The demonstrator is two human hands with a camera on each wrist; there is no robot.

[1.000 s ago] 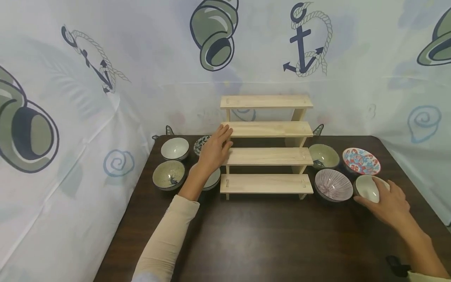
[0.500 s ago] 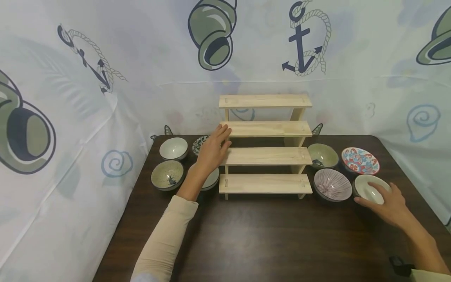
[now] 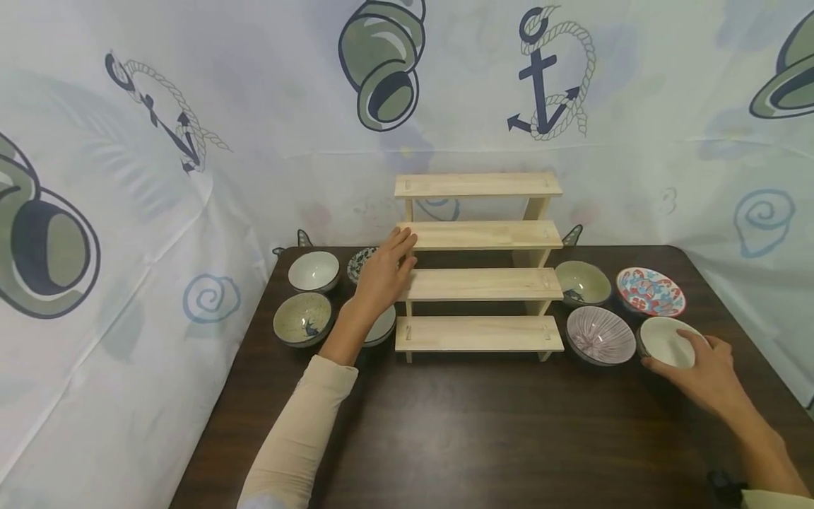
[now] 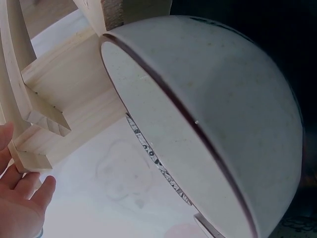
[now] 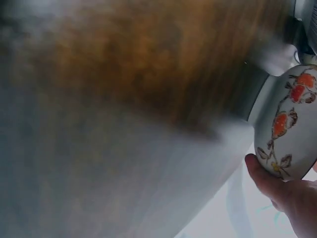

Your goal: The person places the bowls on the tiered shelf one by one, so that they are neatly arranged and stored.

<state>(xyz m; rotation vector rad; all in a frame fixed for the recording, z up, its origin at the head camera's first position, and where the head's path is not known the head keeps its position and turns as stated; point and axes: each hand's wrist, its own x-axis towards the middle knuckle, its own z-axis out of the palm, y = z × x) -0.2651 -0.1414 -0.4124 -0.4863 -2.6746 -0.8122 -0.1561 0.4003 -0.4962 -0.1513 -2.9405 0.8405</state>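
Note:
A pale four-step wooden display stand (image 3: 480,285) rises from the back middle of the dark table. My left hand (image 3: 381,272) grips the left end of its second-highest step; in the left wrist view, fingers (image 4: 44,191) lie about a step's end. Over at the right, my right hand (image 3: 709,375) holds a white bowl (image 3: 663,341) by its rim, thumb on the near side and fingers over the far right rim. The right wrist view shows orange flowers on the outside of this bowl (image 5: 292,129), with the thumb (image 5: 265,178) against it.
Beside the held bowl are a purple-striped bowl (image 3: 600,335), a green bowl (image 3: 581,283) and a red-and-blue patterned bowl (image 3: 651,291). Left of the stand are a white bowl (image 3: 314,271), a speckled bowl (image 3: 302,318), a dark-patterned bowl (image 3: 360,264) and a partly hidden pale bowl (image 3: 383,327).
My right fingers have shifted slightly on the white bowl's rim, while the bowl stays in nearly the same spot. The left hand keeps its place on the stand.

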